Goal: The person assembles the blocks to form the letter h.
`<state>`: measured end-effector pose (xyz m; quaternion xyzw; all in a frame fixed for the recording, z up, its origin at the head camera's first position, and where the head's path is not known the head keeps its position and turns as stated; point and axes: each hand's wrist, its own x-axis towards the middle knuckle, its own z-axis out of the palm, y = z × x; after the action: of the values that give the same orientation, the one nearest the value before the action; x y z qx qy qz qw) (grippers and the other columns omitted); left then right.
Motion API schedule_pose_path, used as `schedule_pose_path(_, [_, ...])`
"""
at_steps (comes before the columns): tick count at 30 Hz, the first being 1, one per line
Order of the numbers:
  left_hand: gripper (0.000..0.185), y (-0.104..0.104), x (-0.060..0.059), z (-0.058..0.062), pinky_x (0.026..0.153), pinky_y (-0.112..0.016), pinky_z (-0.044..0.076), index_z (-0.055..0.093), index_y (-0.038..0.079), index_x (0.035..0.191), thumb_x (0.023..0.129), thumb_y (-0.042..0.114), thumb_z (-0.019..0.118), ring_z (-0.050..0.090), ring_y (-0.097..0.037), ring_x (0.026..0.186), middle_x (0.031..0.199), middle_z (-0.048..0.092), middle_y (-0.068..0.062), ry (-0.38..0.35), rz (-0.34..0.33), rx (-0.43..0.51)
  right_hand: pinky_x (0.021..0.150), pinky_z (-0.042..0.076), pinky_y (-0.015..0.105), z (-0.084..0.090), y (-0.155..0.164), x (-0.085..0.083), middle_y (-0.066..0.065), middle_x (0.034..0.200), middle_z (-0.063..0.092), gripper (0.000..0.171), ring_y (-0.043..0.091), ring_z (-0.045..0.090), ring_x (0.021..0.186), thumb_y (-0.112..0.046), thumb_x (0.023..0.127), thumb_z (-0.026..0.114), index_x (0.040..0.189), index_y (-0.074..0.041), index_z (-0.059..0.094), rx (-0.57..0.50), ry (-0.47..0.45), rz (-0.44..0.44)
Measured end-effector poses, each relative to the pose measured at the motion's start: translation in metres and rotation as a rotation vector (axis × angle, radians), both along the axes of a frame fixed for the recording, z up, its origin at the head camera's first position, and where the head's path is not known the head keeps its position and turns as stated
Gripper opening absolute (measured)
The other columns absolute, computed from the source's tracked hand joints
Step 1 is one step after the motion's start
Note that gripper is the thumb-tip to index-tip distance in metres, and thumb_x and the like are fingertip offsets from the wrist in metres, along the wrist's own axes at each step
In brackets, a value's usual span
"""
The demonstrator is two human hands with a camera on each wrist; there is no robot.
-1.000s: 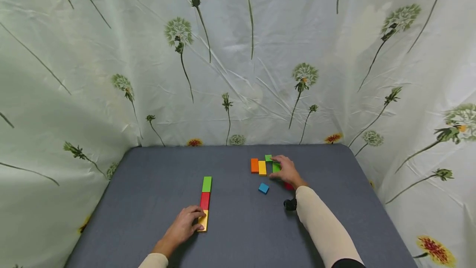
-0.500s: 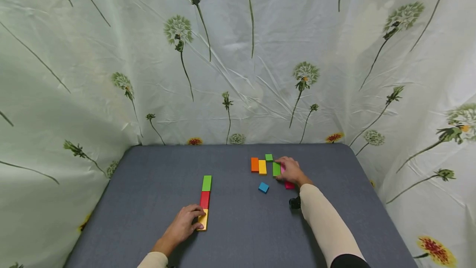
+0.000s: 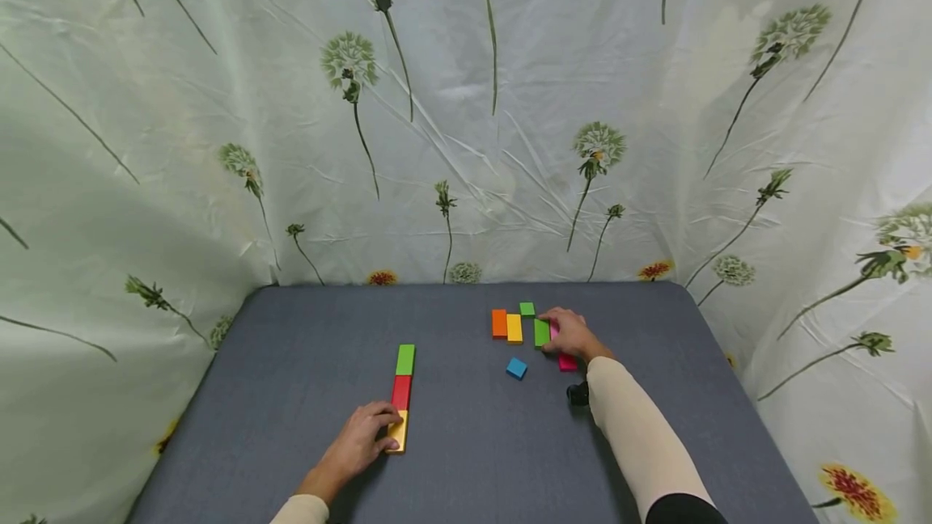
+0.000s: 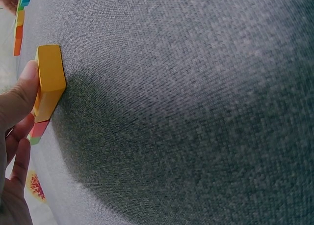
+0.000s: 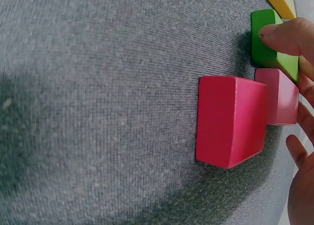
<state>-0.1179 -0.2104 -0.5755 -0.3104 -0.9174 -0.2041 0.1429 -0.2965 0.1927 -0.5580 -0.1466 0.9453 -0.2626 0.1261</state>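
Note:
In the head view a row of three wooden blocks runs away from me: a yellow block (image 3: 398, 432) nearest, then a red block (image 3: 401, 392), then a light green block (image 3: 405, 360). My left hand (image 3: 355, 438) holds the yellow block, its thumb at the near end and a finger at the far end. Farther off on the right, my right hand (image 3: 572, 335) pinches a green block (image 3: 542, 333); in the right wrist view the thumb (image 5: 287, 36) presses its end. Beside it a pink block (image 5: 277, 95) touches a crimson block (image 5: 228, 122).
Left of the right hand stand an orange block (image 3: 498, 324), another yellow block (image 3: 514, 329) and a small green block (image 3: 527, 310). A blue block (image 3: 516, 368) lies askew nearer me. The grey table (image 3: 306, 346) ends at a flowered curtain (image 3: 466, 144).
My right hand has shifted slightly to the right and settled at the green block, which shows more now, along with the pink one. My left hand stays on the yellow block.

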Motion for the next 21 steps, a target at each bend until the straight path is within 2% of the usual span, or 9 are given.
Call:
schedule_pose_path(5, [0.033, 0.0, 0.0, 0.0, 0.069, -0.035, 0.047, 0.07, 0.004, 0.086, 0.06, 0.016, 0.087, 0.06, -0.02, 0.083, 0.092, 0.063, -0.004, 0.008, -0.005, 0.004, 0.099, 0.027, 0.054, 0.001, -0.001, 0.002, 0.015, 0.128, 0.056, 0.059, 0.035, 0.049, 0.118, -0.013, 0.074, 0.081, 0.127, -0.002, 0.059, 0.008, 0.015, -0.009])
schedule_pose_path(10, [0.032, 0.001, -0.001, 0.002, 0.069, -0.035, 0.047, 0.07, 0.004, 0.086, 0.062, 0.016, 0.087, 0.06, -0.021, 0.084, 0.091, 0.063, -0.005, 0.01, -0.026, 0.018, 0.092, 0.024, 0.054, 0.005, -0.002, 0.005, 0.013, 0.125, 0.059, 0.058, 0.034, 0.051, 0.114, -0.015, 0.074, 0.082, 0.127, -0.005, 0.061, -0.006, 0.071, -0.033])
schedule_pose_path(16, [0.032, 0.001, -0.002, 0.001, 0.068, -0.034, 0.046, 0.07, 0.005, 0.085, 0.061, 0.016, 0.087, 0.06, -0.021, 0.083, 0.09, 0.063, -0.004, 0.014, -0.028, 0.032, 0.099, 0.022, 0.057, 0.016, -0.014, 0.007, 0.016, 0.124, 0.056, 0.058, 0.035, 0.052, 0.113, -0.014, 0.076, 0.08, 0.128, 0.0, 0.058, -0.088, 0.084, -0.007])
schedule_pose_path(21, [0.033, 0.0, -0.001, 0.0, 0.067, -0.032, 0.045, 0.069, 0.005, 0.085, 0.06, 0.016, 0.087, 0.06, -0.021, 0.083, 0.09, 0.063, -0.003, 0.028, -0.036, 0.047, 0.102, 0.034, 0.054, 0.022, -0.03, 0.008, 0.016, 0.125, 0.054, 0.058, 0.034, 0.051, 0.115, -0.011, 0.078, 0.079, 0.13, 0.001, 0.056, -0.149, 0.048, -0.002])
